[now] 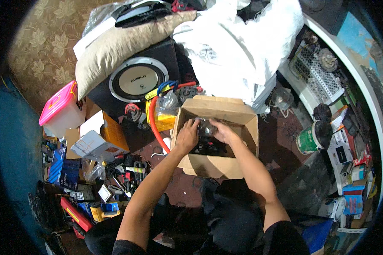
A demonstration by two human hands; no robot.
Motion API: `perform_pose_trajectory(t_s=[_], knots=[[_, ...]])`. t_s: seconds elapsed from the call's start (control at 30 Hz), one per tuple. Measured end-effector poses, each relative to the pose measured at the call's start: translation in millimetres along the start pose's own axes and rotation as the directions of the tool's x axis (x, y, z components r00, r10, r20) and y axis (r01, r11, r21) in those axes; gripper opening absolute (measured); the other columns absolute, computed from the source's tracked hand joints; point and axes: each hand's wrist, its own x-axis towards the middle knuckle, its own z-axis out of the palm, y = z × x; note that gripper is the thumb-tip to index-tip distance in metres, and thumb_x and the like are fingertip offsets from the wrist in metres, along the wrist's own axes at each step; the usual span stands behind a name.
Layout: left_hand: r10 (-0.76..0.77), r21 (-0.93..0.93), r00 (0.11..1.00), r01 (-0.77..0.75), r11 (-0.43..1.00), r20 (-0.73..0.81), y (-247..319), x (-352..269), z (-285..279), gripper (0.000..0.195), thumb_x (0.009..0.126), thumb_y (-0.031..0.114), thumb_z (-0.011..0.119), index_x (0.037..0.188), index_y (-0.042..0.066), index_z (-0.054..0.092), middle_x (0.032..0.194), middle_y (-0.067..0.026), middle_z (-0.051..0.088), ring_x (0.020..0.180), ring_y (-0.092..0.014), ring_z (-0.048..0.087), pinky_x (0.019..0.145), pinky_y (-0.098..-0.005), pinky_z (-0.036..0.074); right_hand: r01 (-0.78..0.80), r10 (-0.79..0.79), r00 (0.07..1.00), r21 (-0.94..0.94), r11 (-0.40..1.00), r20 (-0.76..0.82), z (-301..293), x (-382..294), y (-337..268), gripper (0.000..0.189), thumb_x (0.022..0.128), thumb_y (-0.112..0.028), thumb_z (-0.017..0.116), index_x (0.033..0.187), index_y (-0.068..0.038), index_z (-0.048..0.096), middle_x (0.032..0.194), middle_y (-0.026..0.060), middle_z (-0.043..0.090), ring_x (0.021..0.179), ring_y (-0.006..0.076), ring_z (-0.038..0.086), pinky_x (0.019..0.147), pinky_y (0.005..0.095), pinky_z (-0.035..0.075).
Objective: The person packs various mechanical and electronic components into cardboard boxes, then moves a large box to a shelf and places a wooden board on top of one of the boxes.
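An open cardboard box [217, 166] stands on the dark red floor in front of me, its flaps folded outward. Both my hands reach into it. Between them is a clear plastic bag or wrapped item [206, 128], blurred, with contents I cannot make out. My left hand [188, 135] has its fingers against the left side of this item. From the right, my right hand [224, 131] holds the item's edge between thumb and fingers. Dark parts with some red [210, 147] lie below the hands in the box.
Left of the box a red hose [153, 124] curves beside a subwoofer [138, 79]. White sacks [226, 47] are piled behind. A white-and-orange carton [99, 145] and scattered tools [124, 185] lie left; a green bucket [308, 138] and a cluttered white-edged shelf [381, 127] are right.
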Motion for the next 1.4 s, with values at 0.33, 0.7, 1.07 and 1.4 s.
perform_pose_trajectory(t_s=[0.33,0.7,1.07,1.4], knots=[[-0.216,0.310,0.827,0.053,0.949,0.519,-22.7,32.4,35.3,0.069,0.079,0.008,0.048,0.142,0.016,0.022,0.144,-0.0148,0.028,0.121,-0.032,0.044,0.099,-0.0365,0.038,0.148,-0.400,0.911,-0.985,0.083,0.103,14.3,-3.6,14.1,0.055,0.075,-0.002,0.055,0.128,0.002,0.041,0.124,0.0265,0.042,0.119,0.0392,0.040,0.097,0.0441,0.038],[-0.252,0.205,0.771,0.161,0.966,0.585,1.2,53.0,63.6,0.050,0.072,0.011,0.057,0.121,0.011,0.052,0.129,-0.0163,0.048,0.108,-0.031,0.056,0.086,-0.0397,0.049,0.063,0.029,0.998,-0.994,-0.085,0.060,-32.4,16.4,13.1,0.063,0.078,-0.001,0.044,0.138,-0.009,0.030,0.129,0.0227,0.045,0.118,0.0348,0.046,0.097,0.0402,0.040],[-0.194,0.219,0.831,0.090,0.972,0.521,-41.3,-109.5,-177.1,0.039,0.081,0.019,0.055,0.119,0.010,0.052,0.105,-0.0180,0.061,0.093,-0.035,0.060,0.078,-0.0431,0.049,0.352,0.179,0.935,-0.862,-0.364,0.306,80.6,-42.7,-44.0,0.056,0.070,-0.007,0.049,0.126,-0.010,0.050,0.112,0.0182,0.059,0.102,0.0334,0.057,0.084,0.0391,0.046],[-0.484,0.030,0.859,0.487,0.873,0.168,-128.7,-256.6,-261.9,0.040,0.079,0.024,0.055,0.114,0.005,0.056,0.102,-0.0222,0.061,0.097,-0.037,0.058,0.084,-0.0438,0.047,0.551,0.218,0.826,-0.664,-0.506,0.519,275.5,-93.3,-3.2,0.036,0.074,-0.007,0.052,0.110,-0.007,0.059,0.104,0.0183,0.062,0.098,0.0324,0.060,0.080,0.0420,0.049]])
